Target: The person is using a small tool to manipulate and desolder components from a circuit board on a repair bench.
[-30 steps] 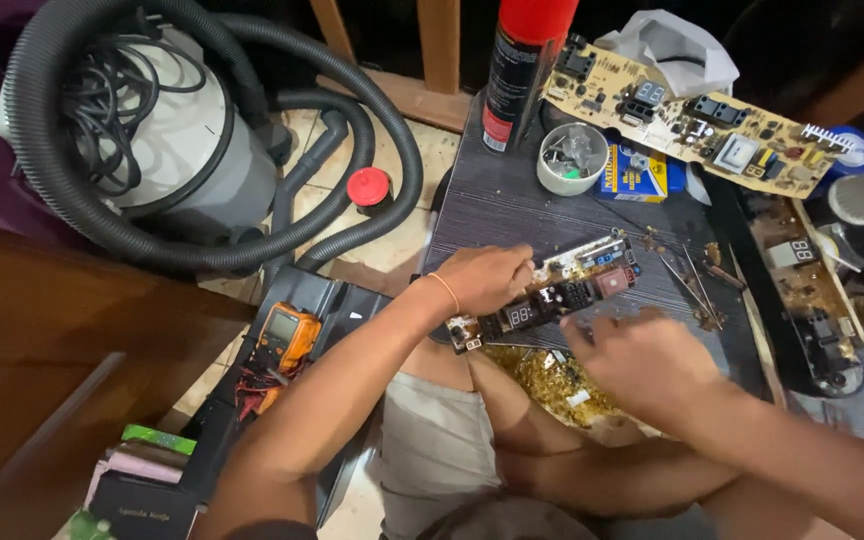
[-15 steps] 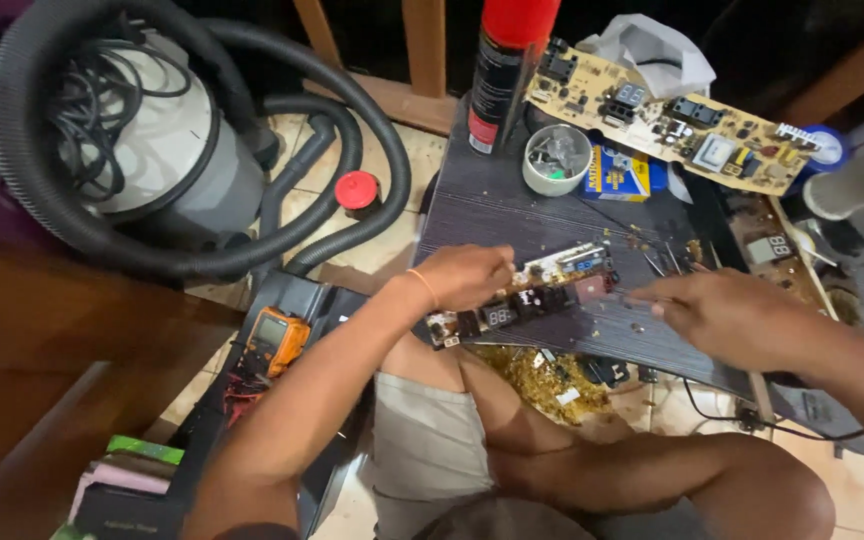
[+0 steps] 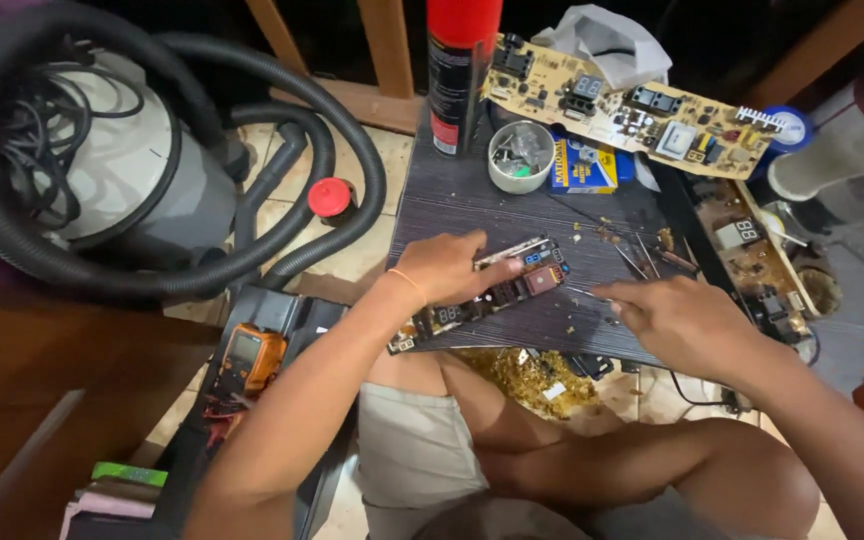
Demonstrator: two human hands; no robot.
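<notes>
Hands working on a small circuit board

The left hand (image 3: 452,268) is gripping the small circuit board (image 3: 497,295) mid-frame, hiding part; the right hand (image 3: 687,320) is pinching something too thin to make out.

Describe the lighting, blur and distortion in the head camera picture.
Head view: warm light falls on the dark board and both hands; the background above is nearly black; the white appliance at the right edge is washed out and soft; the vacuum hose bows with wide-angle distortion; the left hand is sharp.
</notes>
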